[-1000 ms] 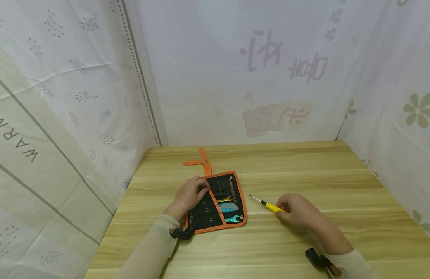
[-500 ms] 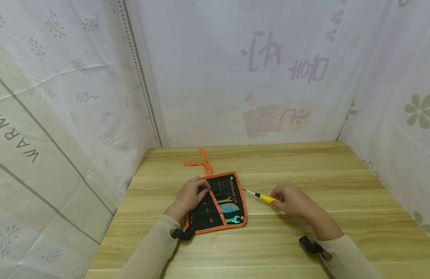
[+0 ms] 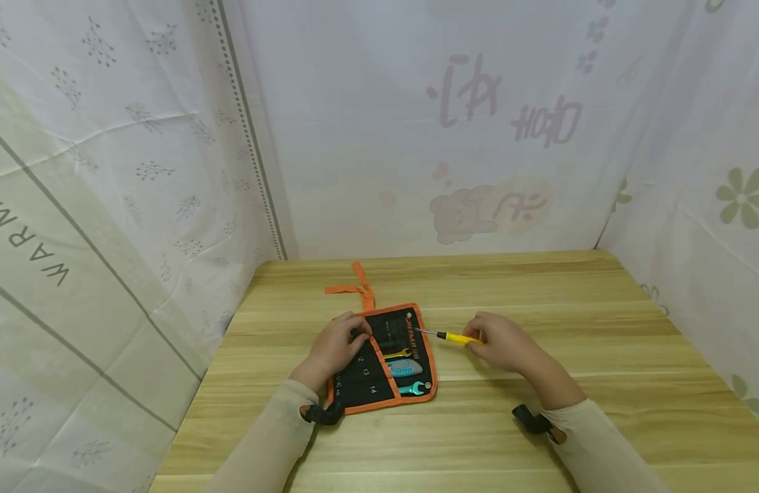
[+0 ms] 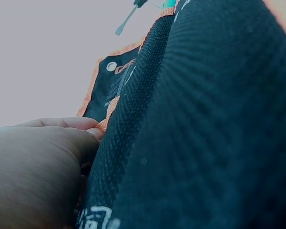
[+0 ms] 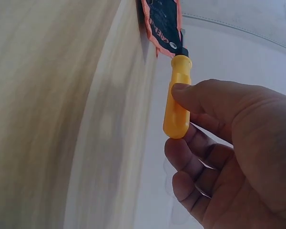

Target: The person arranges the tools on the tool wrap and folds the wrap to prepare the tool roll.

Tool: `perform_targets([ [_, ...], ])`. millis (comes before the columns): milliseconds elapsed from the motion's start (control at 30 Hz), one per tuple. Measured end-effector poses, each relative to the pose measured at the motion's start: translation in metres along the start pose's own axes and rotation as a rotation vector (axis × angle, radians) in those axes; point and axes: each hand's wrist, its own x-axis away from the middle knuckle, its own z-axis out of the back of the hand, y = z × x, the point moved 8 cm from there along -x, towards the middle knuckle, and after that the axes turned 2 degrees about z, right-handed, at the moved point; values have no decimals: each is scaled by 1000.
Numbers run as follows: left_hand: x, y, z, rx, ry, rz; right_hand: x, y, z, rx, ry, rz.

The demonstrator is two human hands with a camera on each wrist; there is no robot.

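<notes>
A black tool pouch with orange edging lies unrolled on the table. My left hand pinches the orange hem of its pocket near the upper end; in the left wrist view the thumb and a finger meet at that hem. My right hand grips a screwdriver by its yellow handle, between thumb and fingers. The screwdriver's tip points left, over the pouch's right edge. Out of the pockets stick a yellow wrench, a light-blue utility knife and a teal wrench.
Orange tie straps extend from the pouch's far side. The wooden table reaches back to a printed curtain, with more curtains at left and right. A black wrist mount sits on each forearm.
My right hand has moved left and a little farther away with the screwdriver, bringing its tip from beside the pouch to over its edge. The left hand holds its place on the hem.
</notes>
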Motion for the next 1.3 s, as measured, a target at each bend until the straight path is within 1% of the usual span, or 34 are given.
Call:
perform_targets([
  [167,0,1,0,-1,0,-5,-9,-5,-1,-1,-5,-1],
  [367,-1,2,3,-3,11,-20,-23,-19,1,0,-3,19],
  [467,-1,3,4,-8,17,-20,-29,-22,0,5,1,23],
  [700,1,4,3,-12,0,-20,-37,-25,-3,-5,7,30],
  [967,1,3,2,-10,-7,-17,-48,-26,-10,-30,-11,28],
  [1167,1,3,2,-6,-5,-13,-56,-30,-10,-23,-4,29],
  [1300,0,4,3,-3,-5,-19,-61,-32,-10,-4,5,43],
])
